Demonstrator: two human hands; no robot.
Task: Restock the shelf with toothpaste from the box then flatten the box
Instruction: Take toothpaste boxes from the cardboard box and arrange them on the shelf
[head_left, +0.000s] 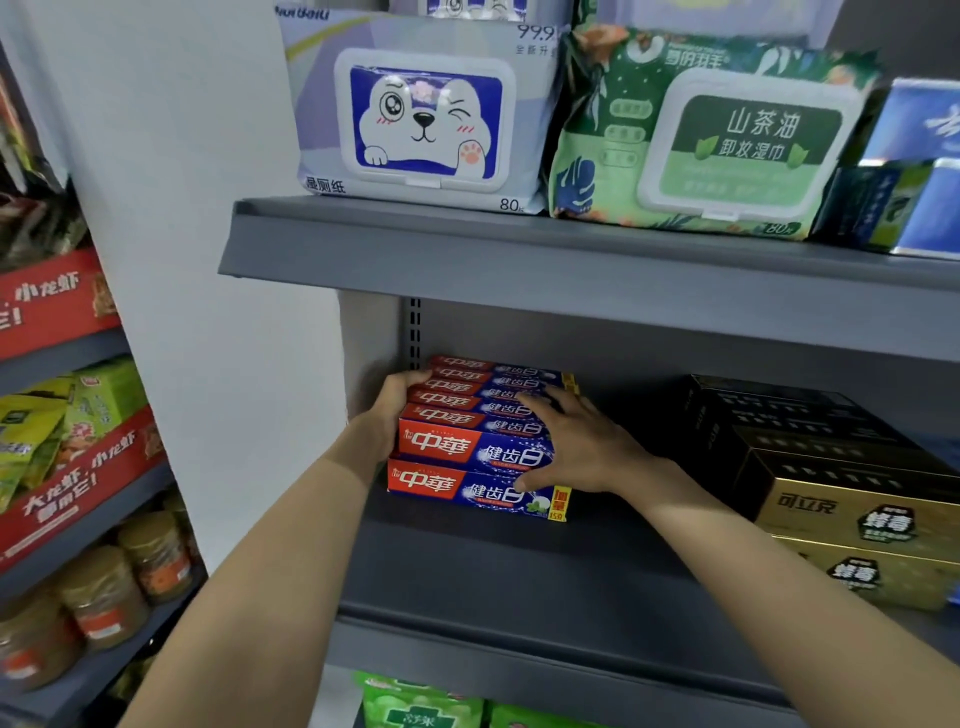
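Several red-and-blue toothpaste boxes (457, 447) lie in a row on the grey middle shelf (493, 571), at its left end against the side wall. My left hand (387, 410) presses against the left ends of the row. Over the boxes' right part lies my right hand (576, 447), fingers spread across the upper boxes and thumb on the front box (441, 483). Both hands hold the group between them. The cardboard box is out of sight.
Black and gold boxes (831, 488) fill the shelf's right side. Wet-wipe packs (426, 114) (727, 135) stand on the shelf above. Green packs (415, 701) sit below. A second rack at the left holds jars (104, 592) and red cartons (57, 301).
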